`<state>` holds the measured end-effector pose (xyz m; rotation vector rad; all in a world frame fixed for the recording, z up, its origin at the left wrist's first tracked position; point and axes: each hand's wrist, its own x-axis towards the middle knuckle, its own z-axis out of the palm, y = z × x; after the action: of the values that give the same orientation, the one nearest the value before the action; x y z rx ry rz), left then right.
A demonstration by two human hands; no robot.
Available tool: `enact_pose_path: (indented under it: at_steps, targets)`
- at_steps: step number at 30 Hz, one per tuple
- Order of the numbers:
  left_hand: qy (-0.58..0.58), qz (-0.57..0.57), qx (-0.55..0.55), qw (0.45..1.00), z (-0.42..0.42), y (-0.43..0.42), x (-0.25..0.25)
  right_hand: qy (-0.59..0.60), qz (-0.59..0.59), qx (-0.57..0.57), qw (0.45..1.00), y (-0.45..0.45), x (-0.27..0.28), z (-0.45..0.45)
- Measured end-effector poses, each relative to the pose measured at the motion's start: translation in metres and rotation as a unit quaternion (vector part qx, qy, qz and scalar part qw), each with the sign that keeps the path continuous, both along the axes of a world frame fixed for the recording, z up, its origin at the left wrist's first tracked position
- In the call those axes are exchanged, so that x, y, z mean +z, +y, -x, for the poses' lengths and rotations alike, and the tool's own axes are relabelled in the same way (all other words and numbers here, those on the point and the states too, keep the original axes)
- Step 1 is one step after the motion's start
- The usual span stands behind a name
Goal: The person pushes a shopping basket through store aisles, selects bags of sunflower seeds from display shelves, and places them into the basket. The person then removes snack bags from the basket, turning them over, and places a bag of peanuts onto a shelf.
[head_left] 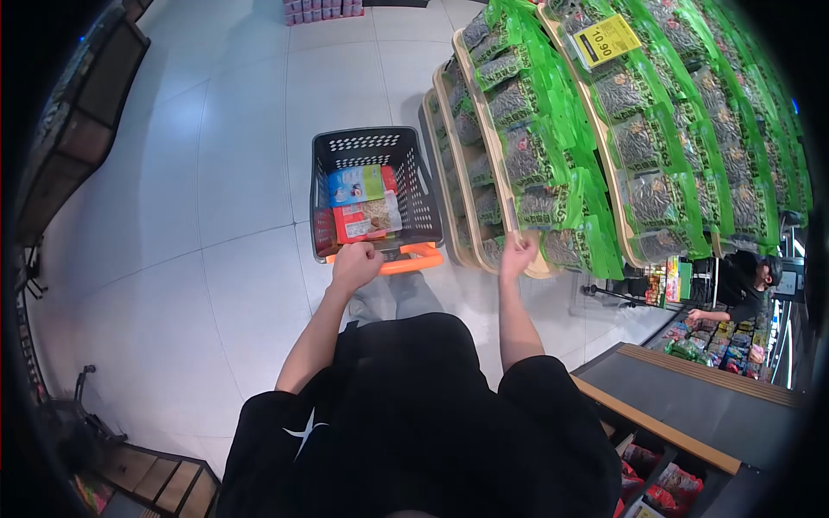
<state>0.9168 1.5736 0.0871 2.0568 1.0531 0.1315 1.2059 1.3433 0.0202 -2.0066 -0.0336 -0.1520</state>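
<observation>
Centrally, one black perforated basket (367, 145) with orange handle (421, 261), beside tiered display (488, 121). Inside basket: blue-and-green packet (356, 186) and red packet (367, 216), overlapping. Left hand (357, 265): closed around handle, toward its left end. Right hand (518, 253): fingers bent, at display's near wooden edge; contact or contents cannot be told. On display: rows of green packets (525, 154); yellow price tag (606, 41), marked 10.90.

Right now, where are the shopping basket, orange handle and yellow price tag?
Shopping basket (370, 148), head view: perforated far wall.
Orange handle (414, 262), head view: bare stretch of bar.
Yellow price tag (606, 41), head view: printed face.
</observation>
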Motion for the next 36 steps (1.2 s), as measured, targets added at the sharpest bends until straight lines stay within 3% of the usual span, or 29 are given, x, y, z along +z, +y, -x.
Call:
enact_pose_path:
  at_steps: [3,7,11,13,14,15,17,18,19,23,25,29,31,34,36]
  targets:
    - [0.003,-0.009,-0.014,1.000,-0.003,0.000,0.000,-0.086,-0.005,-0.102,0.991,-0.014,-0.016,-0.062]
    - [0.021,0.039,-0.012,0.999,-0.010,0.003,-0.004,0.009,-0.046,-0.063,0.997,-0.010,0.000,-0.104]
    - [0.073,0.111,-0.009,0.991,-0.017,0.010,-0.021,0.079,0.009,-0.149,0.986,-0.002,0.007,-0.120]
    - [-0.037,0.212,0.072,0.974,-0.020,0.010,-0.031,0.046,-0.076,-0.158,0.983,-0.002,0.003,-0.123]
    - [-0.034,0.244,0.095,0.965,-0.023,0.013,-0.028,0.084,-0.056,-0.166,0.981,-0.003,0.007,-0.127]
    - [-0.026,0.246,0.094,0.964,-0.025,0.010,-0.029,0.090,-0.053,-0.168,0.980,-0.004,0.010,-0.126]
    - [-0.035,0.215,0.133,0.967,-0.028,0.007,-0.026,-0.036,-0.100,-0.155,0.982,-0.006,0.020,-0.129]
    - [-0.048,0.235,0.144,0.960,-0.030,0.007,-0.026,-0.005,-0.034,-0.152,0.988,-0.013,0.029,-0.132]
    - [-0.047,0.163,0.128,0.977,-0.041,0.006,-0.017,-0.005,-0.037,-0.158,0.987,-0.013,0.034,-0.135]
    - [-0.110,0.165,0.119,0.973,-0.082,0.014,-0.002,-0.067,-0.028,-0.164,0.984,-0.017,0.080,-0.124]
    - [-0.143,0.170,0.085,0.971,-0.099,0.018,0.011,-0.146,-0.153,-0.105,0.972,-0.022,0.101,-0.124]
    - [-0.252,0.273,0.059,0.926,-0.141,0.024,0.042,-0.196,-0.235,-0.043,0.951,-0.030,0.156,-0.126]
    - [-0.234,0.293,0.036,0.926,-0.160,0.023,0.076,-0.197,-0.256,-0.013,0.946,-0.025,0.187,-0.122]
    - [-0.281,0.285,-0.037,0.916,-0.188,0.019,0.104,-0.124,-0.336,0.085,0.930,0.007,0.212,-0.110]
    - [-0.338,0.353,-0.080,0.869,-0.202,0.016,0.116,-0.063,-0.374,0.146,0.914,0.025,0.209,-0.103]
